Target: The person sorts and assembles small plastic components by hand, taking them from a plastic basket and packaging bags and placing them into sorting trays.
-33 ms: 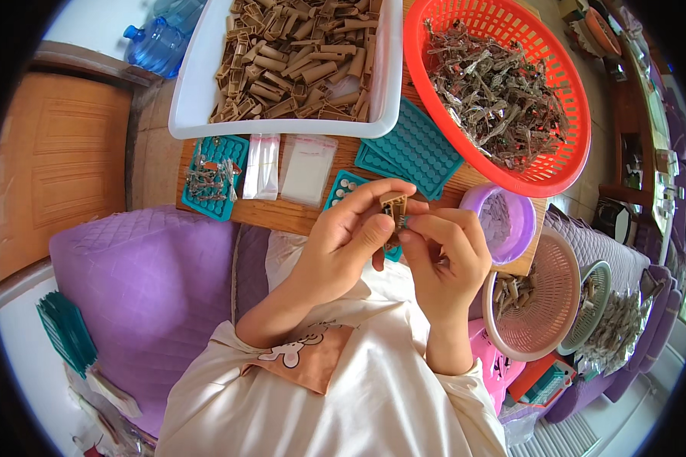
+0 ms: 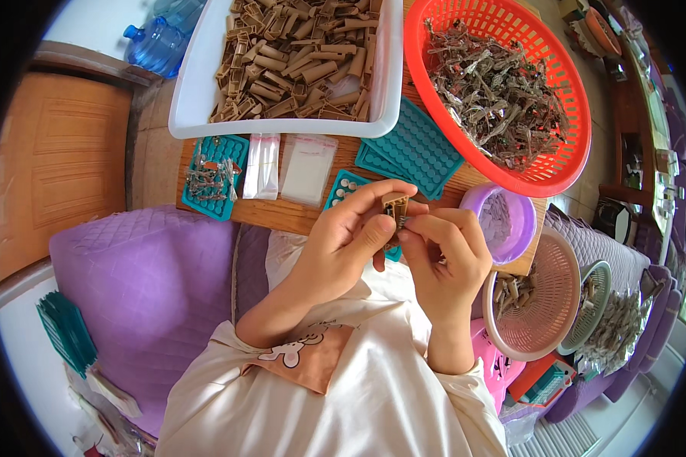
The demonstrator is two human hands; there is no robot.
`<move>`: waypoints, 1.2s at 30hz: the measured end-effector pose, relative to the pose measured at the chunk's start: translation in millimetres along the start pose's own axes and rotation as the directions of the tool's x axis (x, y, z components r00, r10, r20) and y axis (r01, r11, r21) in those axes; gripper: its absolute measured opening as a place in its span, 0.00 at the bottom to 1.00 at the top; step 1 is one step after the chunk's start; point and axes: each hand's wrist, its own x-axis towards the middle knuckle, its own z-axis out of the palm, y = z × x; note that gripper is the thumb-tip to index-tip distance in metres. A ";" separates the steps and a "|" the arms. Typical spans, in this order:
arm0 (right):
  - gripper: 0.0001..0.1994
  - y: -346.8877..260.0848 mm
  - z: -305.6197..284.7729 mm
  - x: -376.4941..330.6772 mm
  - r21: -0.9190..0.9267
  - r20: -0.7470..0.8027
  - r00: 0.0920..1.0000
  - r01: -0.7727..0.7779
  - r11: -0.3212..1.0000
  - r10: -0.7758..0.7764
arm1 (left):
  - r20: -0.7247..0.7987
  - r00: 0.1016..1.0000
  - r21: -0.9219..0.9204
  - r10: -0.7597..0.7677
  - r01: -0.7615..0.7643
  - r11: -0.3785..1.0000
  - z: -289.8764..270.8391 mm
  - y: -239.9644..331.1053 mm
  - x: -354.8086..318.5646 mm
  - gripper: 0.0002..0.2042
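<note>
Head view, small brown clip (image 2: 395,207) pinched between both hands' fingertips (image 2: 404,228)

White tub (image 2: 206,114) of tan clips, orange basket (image 2: 564,171), teal trays (image 2: 419,148), purple bowl (image 2: 522,236), water bottle (image 2: 156,42).

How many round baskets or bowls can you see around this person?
4: an orange basket at upper right, a small purple bowl beside the right hand, a pink basket below it, and a green-rimmed one farther right. Others may be hidden.
</note>
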 end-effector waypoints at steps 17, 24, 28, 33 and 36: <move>0.07 5.1 -7.2 9.0 -0.171 0.264 0.958 0.157 0.973 -0.109 | 0.170 0.954 0.092 -0.246 0.233 0.968 -11.2 11.1 5.8 0.18; 0.08 -4.6 2.4 0.1 0.161 0.118 0.969 -0.232 0.959 0.215 | -0.011 0.993 0.048 -0.118 0.118 0.992 -7.7 5.7 3.6 0.15; 0.10 1.2 12.6 -12.0 0.419 0.093 0.938 -0.341 0.841 0.334 | -0.037 0.999 -0.025 0.027 -0.028 0.999 -4.3 4.6 1.8 0.16; 0.12 -4.4 19.3 -16.0 0.547 0.062 0.916 -0.364 0.754 0.397 | -0.105 0.992 -0.076 0.075 -0.083 0.994 4.0 1.0 -0.9 0.17; 0.13 -8.8 17.8 -14.8 0.520 -0.045 0.930 -0.289 0.804 0.364 | -0.145 0.982 -0.068 0.122 -0.132 0.989 9.5 0.1 -0.6 0.17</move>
